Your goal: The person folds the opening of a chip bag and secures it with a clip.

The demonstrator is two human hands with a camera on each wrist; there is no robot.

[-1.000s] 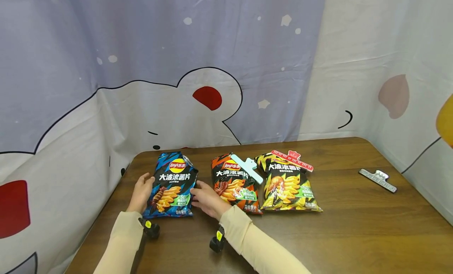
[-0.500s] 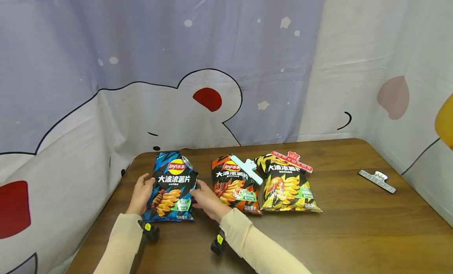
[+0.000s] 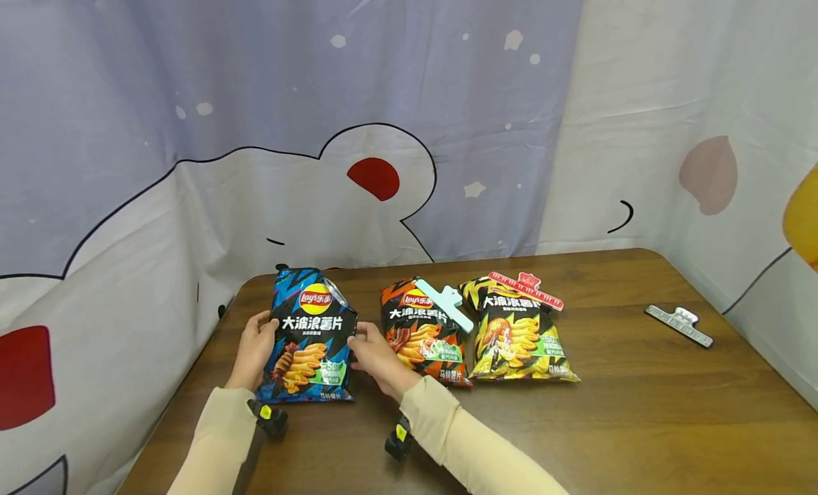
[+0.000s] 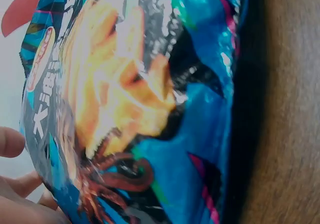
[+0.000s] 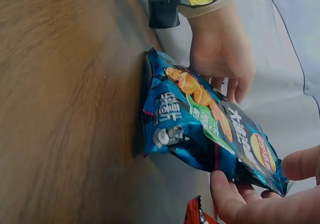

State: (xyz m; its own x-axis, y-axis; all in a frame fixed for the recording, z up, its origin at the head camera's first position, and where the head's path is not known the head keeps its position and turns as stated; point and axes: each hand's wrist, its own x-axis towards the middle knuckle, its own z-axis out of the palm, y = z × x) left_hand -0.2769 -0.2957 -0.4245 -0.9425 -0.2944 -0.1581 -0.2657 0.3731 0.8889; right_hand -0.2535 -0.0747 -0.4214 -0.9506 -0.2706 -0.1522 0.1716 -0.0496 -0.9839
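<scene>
In the head view a blue bag of chips [image 3: 307, 339] faces me, its upper right corner torn and folded. My left hand [image 3: 254, 349] grips its left edge, and my right hand [image 3: 380, 358] grips the right edge. The right wrist view shows the bag [image 5: 215, 119] leaning back, its bottom seam close to the table. Fingers [image 5: 227, 196] of the right hand reach beneath the bag there, with the thumb above. Seen from the left wrist, the bag's printed front [image 4: 200, 109] fills most of the view, and some left fingers pass behind it.
An orange bag of chips [image 3: 424, 339] with a mint-green clip [image 3: 446, 303] lies right of my right hand. Beside it is a yellow bag [image 3: 520, 342] with a red clip [image 3: 527, 290]. A loose silver clip [image 3: 680, 324] rests at the table's [image 3: 613, 424] right side.
The blue bag has tipped more upright: its top edge has risen and its lower edge has come slightly nearer me. Both hands keep hold of its sides.
</scene>
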